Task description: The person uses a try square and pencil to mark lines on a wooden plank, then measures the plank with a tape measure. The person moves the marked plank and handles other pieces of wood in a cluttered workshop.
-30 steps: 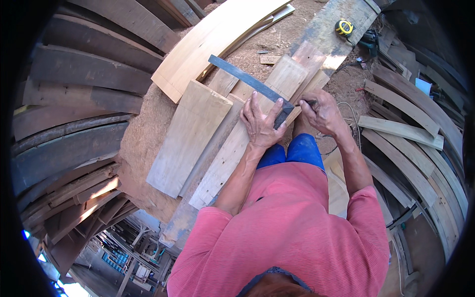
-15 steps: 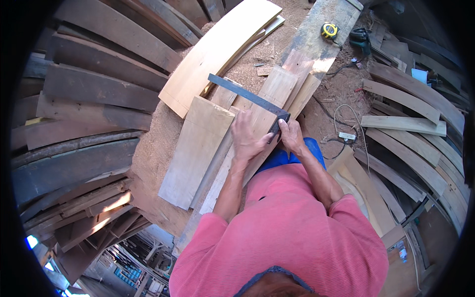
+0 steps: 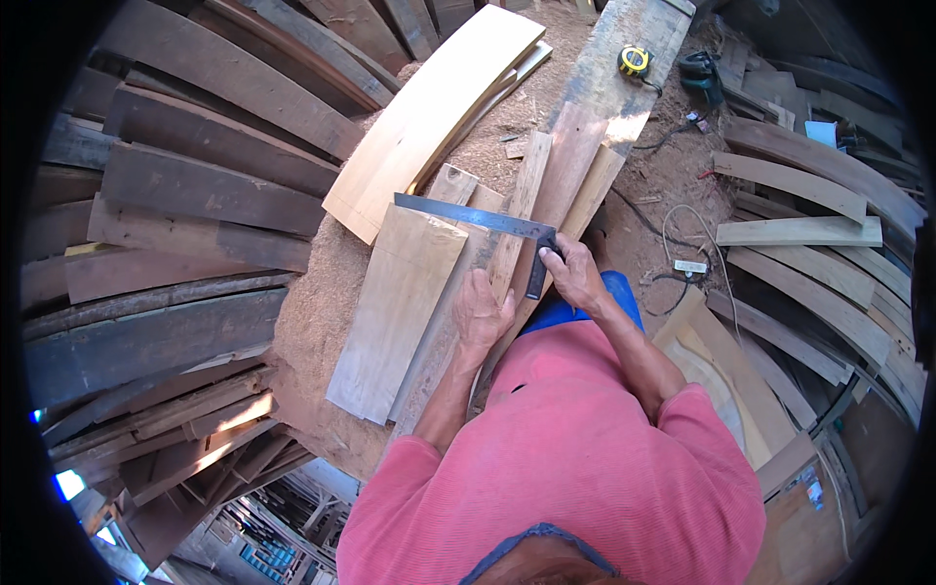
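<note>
My left hand [image 3: 482, 310] is closed around the near end of a narrow wooden board [image 3: 519, 205], which stands tilted on its edge on the plank bench. In my right hand [image 3: 575, 273] is a try square, its dark stock [image 3: 536, 275] under my fingers. The square's long metal blade [image 3: 468, 214] reaches left across the narrow board and over the top end of a wide pale board [image 3: 398, 312]. A reddish board [image 3: 573, 161] and another light strip [image 3: 597, 195] lie right of the narrow board.
A yellow-black tape measure [image 3: 634, 62] lies on the far bench plank [image 3: 616, 29], with a dark green power tool [image 3: 700, 80] beside it. Pale planks [image 3: 439, 117] lie on sawdust at the far left. Board stacks [image 3: 195, 195] flank both sides. A power strip [image 3: 690, 266] with cable sits right.
The narrow board has been turned from its broad face onto its edge. My left hand has moved nearer to me, and the square's blade has swung with its far end toward me.
</note>
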A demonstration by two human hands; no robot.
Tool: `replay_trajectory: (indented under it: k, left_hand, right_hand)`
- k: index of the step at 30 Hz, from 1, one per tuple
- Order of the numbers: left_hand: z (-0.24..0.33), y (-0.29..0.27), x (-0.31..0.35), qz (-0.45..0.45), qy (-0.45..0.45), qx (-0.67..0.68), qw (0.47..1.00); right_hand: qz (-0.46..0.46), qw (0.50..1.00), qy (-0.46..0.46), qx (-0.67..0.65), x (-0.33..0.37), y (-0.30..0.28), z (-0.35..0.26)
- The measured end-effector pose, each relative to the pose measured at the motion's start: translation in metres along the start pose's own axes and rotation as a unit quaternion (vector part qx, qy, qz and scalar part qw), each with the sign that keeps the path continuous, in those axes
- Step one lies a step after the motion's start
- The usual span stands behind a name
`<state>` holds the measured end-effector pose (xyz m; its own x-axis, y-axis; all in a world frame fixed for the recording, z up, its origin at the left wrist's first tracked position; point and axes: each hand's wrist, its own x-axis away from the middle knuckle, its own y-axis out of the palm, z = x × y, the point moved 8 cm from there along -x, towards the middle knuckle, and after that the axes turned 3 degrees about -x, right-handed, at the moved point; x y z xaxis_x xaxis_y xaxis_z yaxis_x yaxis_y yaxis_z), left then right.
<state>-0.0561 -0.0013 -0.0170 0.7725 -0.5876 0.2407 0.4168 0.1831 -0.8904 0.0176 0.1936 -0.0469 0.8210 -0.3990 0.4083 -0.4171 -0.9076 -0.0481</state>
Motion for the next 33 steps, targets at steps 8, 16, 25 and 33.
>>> replay_trajectory:
  k: [8, 16, 25, 33]
  left_hand:
    - [0.069, -0.047, -0.031, 0.068, 0.124, 0.117, 0.983]
    - [0.061, -0.005, -0.06, 0.09, 0.12, 0.066, 0.987]
    - [0.067, -0.009, -0.063, 0.12, 0.124, 0.046, 0.984]
    - [0.065, -0.007, -0.066, 0.112, 0.114, 0.046, 0.986]
  right_hand:
    - [0.009, 0.999, 0.039, 0.02, -0.018, -0.005, 0.0]
    - [-0.033, 0.997, 0.042, -0.053, -0.041, 0.01, 0.015]
    - [0.005, 0.998, 0.022, -0.062, -0.045, 0.008, 0.025]
    - [-0.006, 0.993, 0.01, -0.117, -0.044, 0.01, 0.01]
